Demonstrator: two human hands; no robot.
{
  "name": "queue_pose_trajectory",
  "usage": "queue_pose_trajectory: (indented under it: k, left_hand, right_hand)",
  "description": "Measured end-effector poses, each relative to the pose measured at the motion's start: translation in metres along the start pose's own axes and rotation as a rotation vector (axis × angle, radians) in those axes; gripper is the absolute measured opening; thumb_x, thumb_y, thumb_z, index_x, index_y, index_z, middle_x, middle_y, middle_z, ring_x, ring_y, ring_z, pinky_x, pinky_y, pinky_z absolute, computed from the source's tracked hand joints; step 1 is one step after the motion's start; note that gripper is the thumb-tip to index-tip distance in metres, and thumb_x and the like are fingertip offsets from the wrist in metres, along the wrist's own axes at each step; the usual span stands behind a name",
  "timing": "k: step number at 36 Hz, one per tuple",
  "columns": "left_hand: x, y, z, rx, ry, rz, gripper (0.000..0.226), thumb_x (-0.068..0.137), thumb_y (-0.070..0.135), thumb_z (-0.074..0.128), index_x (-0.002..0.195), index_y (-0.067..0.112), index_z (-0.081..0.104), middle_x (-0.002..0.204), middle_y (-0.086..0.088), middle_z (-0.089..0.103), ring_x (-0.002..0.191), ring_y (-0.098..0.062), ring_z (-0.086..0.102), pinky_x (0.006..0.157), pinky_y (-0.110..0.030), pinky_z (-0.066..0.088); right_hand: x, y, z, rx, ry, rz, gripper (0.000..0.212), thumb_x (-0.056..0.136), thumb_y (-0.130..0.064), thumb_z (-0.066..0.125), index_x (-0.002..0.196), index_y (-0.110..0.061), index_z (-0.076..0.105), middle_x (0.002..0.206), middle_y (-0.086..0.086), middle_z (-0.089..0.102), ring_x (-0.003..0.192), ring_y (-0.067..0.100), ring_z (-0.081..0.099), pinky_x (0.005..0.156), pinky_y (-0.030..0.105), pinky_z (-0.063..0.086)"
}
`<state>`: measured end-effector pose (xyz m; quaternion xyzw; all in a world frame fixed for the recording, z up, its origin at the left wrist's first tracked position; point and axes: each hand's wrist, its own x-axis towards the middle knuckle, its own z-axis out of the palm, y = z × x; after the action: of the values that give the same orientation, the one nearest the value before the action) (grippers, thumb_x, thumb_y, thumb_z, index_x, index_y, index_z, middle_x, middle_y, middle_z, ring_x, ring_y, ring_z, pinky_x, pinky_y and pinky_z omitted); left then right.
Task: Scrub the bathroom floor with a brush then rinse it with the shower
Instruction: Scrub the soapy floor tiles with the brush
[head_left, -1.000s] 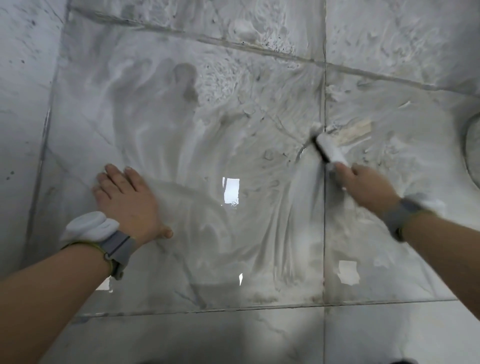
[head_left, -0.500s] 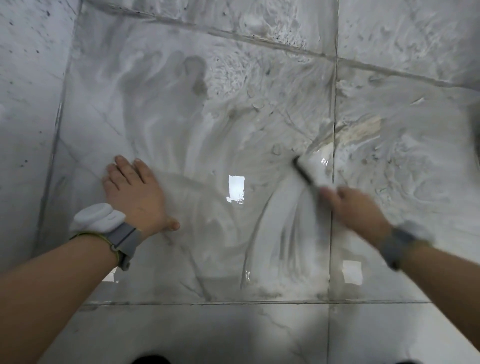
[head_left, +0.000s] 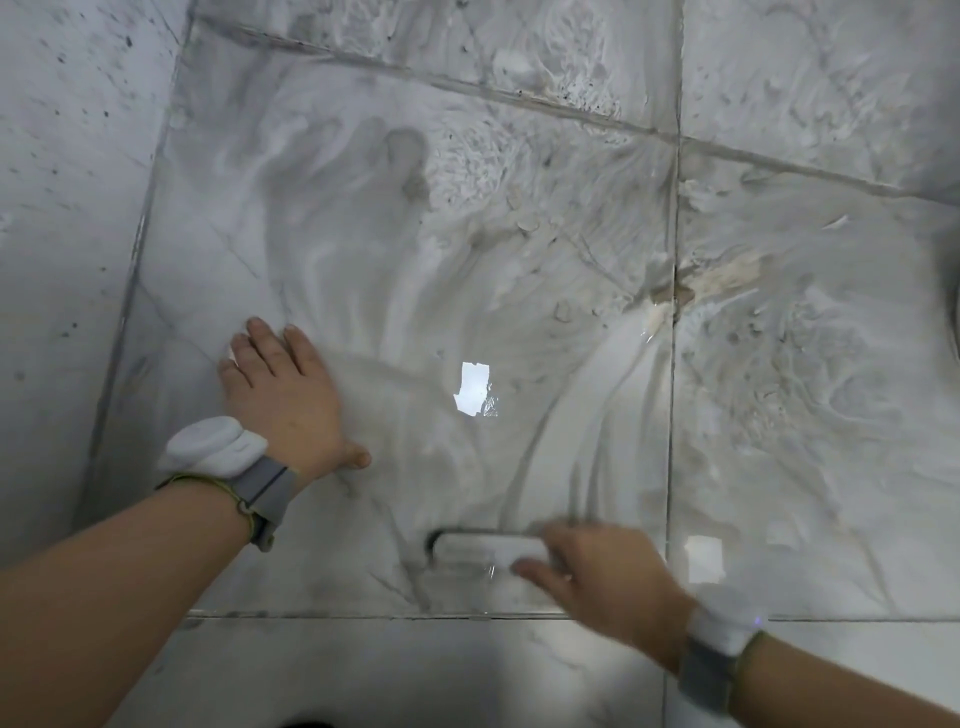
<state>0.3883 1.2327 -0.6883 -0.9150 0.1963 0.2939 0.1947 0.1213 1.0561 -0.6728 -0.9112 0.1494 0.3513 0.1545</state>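
Observation:
The bathroom floor is grey marbled tile, wet and smeared with white soapy streaks. My right hand grips a white scrub brush that lies sideways on the tile near its front grout line; hand and brush are motion-blurred. My left hand presses flat on the wet tile at the left, fingers straight and spread. Both wrists carry a grey strap with a white device. No shower is in view.
A speckled wall tile rises along the left. Grout lines cross the floor, with a brownish stain at one joint. A dark curved edge, maybe a drain or fixture, shows at the far right.
My right hand has dragged the brush from the stained joint at the right down toward me and leftward, leaving fresh streaks. The left hand has stayed pressed in place.

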Motion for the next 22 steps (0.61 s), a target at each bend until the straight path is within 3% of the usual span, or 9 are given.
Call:
queue_pose_trajectory:
  k: [2, 5, 8, 10, 13, 16, 18, 20, 22]
  left_hand:
    - [0.000, -0.001, 0.002, -0.003, 0.004, 0.001, 0.168, 0.046, 0.091, 0.073, 0.155, -0.004, -0.011, 0.162, -0.037, -0.005, 0.152, -0.051, 0.008, 0.123, -0.057, 0.017]
    - [0.001, -0.001, 0.002, -0.011, -0.003, 0.001, 0.168, 0.046, 0.090, 0.074, 0.155, -0.004, -0.013, 0.162, -0.037, -0.007, 0.152, -0.051, 0.006, 0.124, -0.057, 0.015]
    - [0.001, 0.001, 0.001, -0.014, -0.006, -0.007, 0.168, 0.046, 0.089, 0.075, 0.156, -0.004, -0.012, 0.163, -0.036, -0.007, 0.152, -0.051, 0.006, 0.124, -0.057, 0.015]
    - [0.001, 0.002, 0.000, -0.017, -0.010, -0.015, 0.168, 0.046, 0.089, 0.076, 0.156, -0.003, -0.012, 0.163, -0.036, -0.007, 0.152, -0.051, 0.006, 0.124, -0.057, 0.015]
    - [0.000, 0.001, 0.000, -0.023, -0.022, -0.011, 0.167, 0.048, 0.088, 0.076, 0.156, -0.003, -0.013, 0.162, -0.036, -0.008, 0.153, -0.051, 0.004, 0.124, -0.057, 0.013]
    - [0.000, 0.000, 0.000, -0.026, -0.013, -0.011, 0.166, 0.048, 0.087, 0.077, 0.156, -0.003, -0.012, 0.162, -0.036, -0.007, 0.152, -0.051, 0.005, 0.124, -0.056, 0.013]
    - [0.000, 0.001, 0.000, -0.030, -0.013, -0.009, 0.166, 0.049, 0.086, 0.077, 0.156, -0.004, -0.012, 0.162, -0.036, -0.007, 0.152, -0.051, 0.005, 0.124, -0.056, 0.013]
    - [0.000, 0.001, 0.001, -0.026, -0.010, -0.012, 0.166, 0.049, 0.087, 0.076, 0.156, -0.004, -0.012, 0.162, -0.037, -0.007, 0.152, -0.051, 0.005, 0.124, -0.056, 0.014]
    - [0.001, 0.000, 0.002, -0.023, -0.004, -0.006, 0.166, 0.049, 0.088, 0.075, 0.155, -0.005, -0.012, 0.162, -0.037, -0.007, 0.152, -0.051, 0.006, 0.124, -0.057, 0.015]
  right_hand:
    - [0.022, 0.028, -0.018, 0.050, 0.051, 0.156, 0.070, 0.088, -0.084, 0.024, 0.097, -0.024, 0.057, 0.084, -0.002, 0.068, 0.090, 0.023, 0.067, 0.073, 0.035, 0.050]
    - [0.060, 0.088, -0.056, 0.323, 0.251, 0.484, 0.079, 0.086, -0.083, 0.029, 0.077, -0.012, 0.060, 0.071, 0.007, 0.064, 0.079, 0.034, 0.067, 0.073, 0.041, 0.053]
    - [0.077, 0.146, -0.089, 0.652, 0.393, 0.728, 0.075, 0.090, -0.074, 0.044, 0.085, -0.003, 0.067, 0.070, 0.012, 0.067, 0.060, 0.033, 0.064, 0.065, 0.044, 0.055]
    - [0.079, 0.156, -0.094, 0.697, 0.416, 0.789, 0.077, 0.086, -0.076, 0.042, 0.087, -0.003, 0.067, 0.069, 0.013, 0.067, 0.060, 0.033, 0.063, 0.065, 0.044, 0.052]
    - [0.075, 0.117, -0.080, 0.551, 0.441, 0.708, 0.069, 0.091, -0.074, 0.039, 0.077, -0.010, 0.062, 0.073, 0.014, 0.066, 0.076, 0.038, 0.066, 0.074, 0.045, 0.053]
    - [0.051, 0.042, -0.042, 0.385, 0.354, 0.465, 0.060, 0.095, -0.068, 0.038, 0.072, -0.013, 0.045, 0.061, 0.002, 0.050, 0.072, 0.034, 0.057, 0.063, 0.039, 0.039]
    - [0.027, -0.001, -0.015, 0.263, 0.214, 0.289, 0.058, 0.093, -0.075, 0.033, 0.083, -0.020, 0.050, 0.067, 0.000, 0.056, 0.078, 0.030, 0.061, 0.066, 0.040, 0.045]
    - [0.012, -0.026, 0.002, 0.139, 0.110, 0.131, 0.060, 0.091, -0.081, 0.027, 0.102, -0.029, 0.054, 0.086, -0.004, 0.065, 0.090, 0.020, 0.065, 0.071, 0.036, 0.046]
    - [0.011, -0.034, 0.005, 0.061, 0.061, 0.039, 0.060, 0.092, -0.081, 0.024, 0.105, -0.029, 0.051, 0.095, -0.006, 0.065, 0.095, 0.016, 0.064, 0.072, 0.035, 0.043]
